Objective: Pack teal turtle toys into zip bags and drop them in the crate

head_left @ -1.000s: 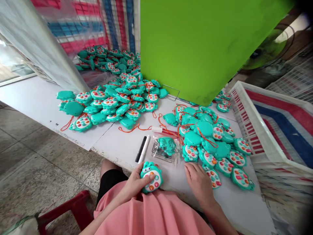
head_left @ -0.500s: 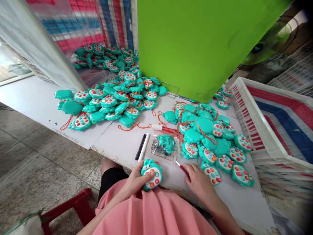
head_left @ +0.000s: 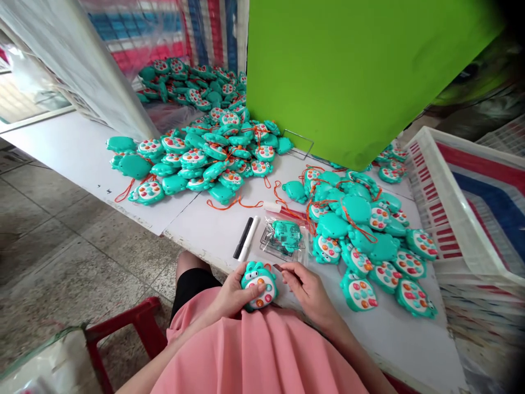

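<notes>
while the left hand (head_left: pixel 233 293) sits curled around a teal frog toy (head_left: pixel 258 284) right at the bench (head_left: pixel 213 232) edge, thumb resting on the coloured buttons, the right hand (head_left: pixel 307 287) is just beside it with the fingers pinched on a small dark-tipped tool (head_left: pixel 278 267) aimed at the toy's top. so both hands are closed, one on the toy, one on the tool, and close together.

my take on handling: looks like hard moulded plastic, light and stiff, a bit slick on the smooth shell. best hold is probably around the rim with the palm behind it, like it's held now, so the buttons stay free.

just ahead of the hands there's a bagged toy (head_left: pixel 286 235) in a clear sleeve, and a black marker and a white marker (head_left: pixel 249 245) beyond the left hand. out past the right hand is a big pile of toys (head_left: pixel 361 230) with orange cords, another pile (head_left: pixel 205 158) further beyond the left, and a white crate (head_left: pixel 443 219) off to the right.
</notes>
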`<state>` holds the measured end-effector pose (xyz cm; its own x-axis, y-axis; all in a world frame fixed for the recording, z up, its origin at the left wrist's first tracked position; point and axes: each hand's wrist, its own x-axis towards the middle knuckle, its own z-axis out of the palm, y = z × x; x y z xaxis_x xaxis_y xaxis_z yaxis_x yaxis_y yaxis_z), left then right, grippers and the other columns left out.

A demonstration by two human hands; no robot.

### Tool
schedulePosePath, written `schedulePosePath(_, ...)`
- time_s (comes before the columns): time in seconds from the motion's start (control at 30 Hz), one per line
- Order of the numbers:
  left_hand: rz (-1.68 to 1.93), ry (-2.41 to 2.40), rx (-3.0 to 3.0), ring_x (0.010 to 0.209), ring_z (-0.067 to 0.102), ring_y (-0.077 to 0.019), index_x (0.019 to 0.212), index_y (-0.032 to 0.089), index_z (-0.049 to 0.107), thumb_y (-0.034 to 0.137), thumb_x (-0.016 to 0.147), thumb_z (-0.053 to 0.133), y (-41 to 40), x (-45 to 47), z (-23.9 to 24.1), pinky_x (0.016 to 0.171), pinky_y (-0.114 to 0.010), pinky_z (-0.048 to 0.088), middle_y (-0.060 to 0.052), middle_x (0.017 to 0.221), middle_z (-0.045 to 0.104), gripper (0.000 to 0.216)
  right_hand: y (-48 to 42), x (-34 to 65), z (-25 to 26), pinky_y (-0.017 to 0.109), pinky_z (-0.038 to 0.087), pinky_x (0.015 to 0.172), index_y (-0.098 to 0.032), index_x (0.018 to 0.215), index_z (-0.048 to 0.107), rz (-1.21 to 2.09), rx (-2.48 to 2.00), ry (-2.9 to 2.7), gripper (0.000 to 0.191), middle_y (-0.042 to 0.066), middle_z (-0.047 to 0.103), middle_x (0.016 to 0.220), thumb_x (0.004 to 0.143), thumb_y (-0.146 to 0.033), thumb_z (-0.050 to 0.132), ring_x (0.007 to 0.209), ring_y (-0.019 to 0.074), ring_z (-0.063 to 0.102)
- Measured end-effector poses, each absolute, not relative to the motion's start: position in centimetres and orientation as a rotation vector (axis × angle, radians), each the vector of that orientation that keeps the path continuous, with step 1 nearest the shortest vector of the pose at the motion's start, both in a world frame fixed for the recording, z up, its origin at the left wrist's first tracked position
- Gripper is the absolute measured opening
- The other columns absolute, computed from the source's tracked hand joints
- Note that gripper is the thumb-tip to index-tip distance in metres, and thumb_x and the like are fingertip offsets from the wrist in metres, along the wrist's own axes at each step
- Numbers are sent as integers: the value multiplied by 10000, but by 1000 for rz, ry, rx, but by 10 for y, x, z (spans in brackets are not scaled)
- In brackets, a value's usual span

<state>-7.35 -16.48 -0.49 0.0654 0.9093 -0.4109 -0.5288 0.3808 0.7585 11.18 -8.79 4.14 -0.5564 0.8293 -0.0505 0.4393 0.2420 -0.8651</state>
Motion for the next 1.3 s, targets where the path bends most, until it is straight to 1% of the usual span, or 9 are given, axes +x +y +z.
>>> schedulePosePath(0.1, 1170, 1006, 490, 880, 643, -184, 1106, 168, 551, 314, 695, 784, -165, -73, -2, 807, -311, 521, -64, 1029, 666, 494, -87, 95, 39, 268, 487, 766, -203, 974, 587, 1231, -1090, -2075, 147, 36, 654, 942, 927, -245, 454, 866, 164, 616)
schedulePosePath(0.17, 1183, 1030, 511, 856, 638, -177, 1092, 168, 545, 320, 684, 791, -165, -72, 0, 780, -295, 519, -56, 996, 661, 501, -87, 88, 36, 273, 492, 762, -205, 989, 581, 1218, -1086, -2058, 150, 37, 653, 936, 932, -244, 448, 860, 164, 616)
schedulePosePath(0.3, 1190, 1059, 551, 785, 626, -157, 1065, 185, 534, 344, 667, 799, -164, -71, 1, 717, -269, 514, -20, 909, 647, 504, -87, 80, 31, 272, 484, 715, -208, 910, 586, 1098, -1105, -2101, 156, 29, 637, 842, 943, -275, 449, 797, 165, 599)
schedulePosePath(0.5, 1182, 1093, 626, 794, 602, -142, 1071, 191, 526, 347, 700, 776, -164, -72, -3, 721, -248, 497, -14, 919, 624, 473, -87, 80, 35, 280, 458, 738, -213, 912, 580, 909, -1072, -2256, 156, 30, 642, 839, 947, -227, 429, 820, 174, 595)
schedulePosePath(0.63, 1195, 1092, 646, 812, 592, -139, 1082, 194, 529, 335, 711, 770, -164, -73, -6, 730, -238, 485, -13, 928, 617, 464, -85, 82, 38, 272, 454, 726, -214, 905, 580, 863, -1043, -2329, 135, 24, 648, 828, 927, -204, 448, 800, 171, 599)
schedulePosePath(0.83, 1200, 1048, 609, 805, 605, -149, 1090, 188, 532, 334, 700, 780, -165, -74, -7, 727, -250, 482, -20, 927, 624, 485, -85, 76, 33, 260, 442, 672, -205, 820, 567, 789, -1066, -2344, 119, 15, 632, 750, 878, -155, 475, 724, 162, 594)
schedulePosePath(0.93, 1208, 1026, 596, 823, 619, -158, 1096, 202, 531, 323, 696, 784, -165, -74, -5, 739, -260, 488, -19, 946, 637, 489, -85, 74, 31, 253, 440, 646, -203, 817, 556, 798, -1115, -2279, 126, 14, 629, 729, 880, -156, 458, 692, 155, 596)
schedulePosePath(1.07, 1219, 986, 533, 817, 627, -161, 1085, 211, 522, 319, 708, 776, -164, -74, -3, 729, -266, 499, -15, 941, 648, 467, -86, 78, 36, 249, 447, 656, -206, 837, 549, 863, -1081, -2263, 122, 18, 636, 764, 901, -188, 447, 717, 152, 596)
schedulePosePath(1.3, 1216, 990, 514, 798, 623, -150, 1075, 199, 552, 324, 669, 804, -164, -73, -8, 731, -257, 495, -14, 922, 640, 495, -84, 76, 39, 257, 439, 660, -206, 793, 550, 794, -1034, -2353, 116, 17, 628, 732, 878, -178, 474, 711, 157, 587)
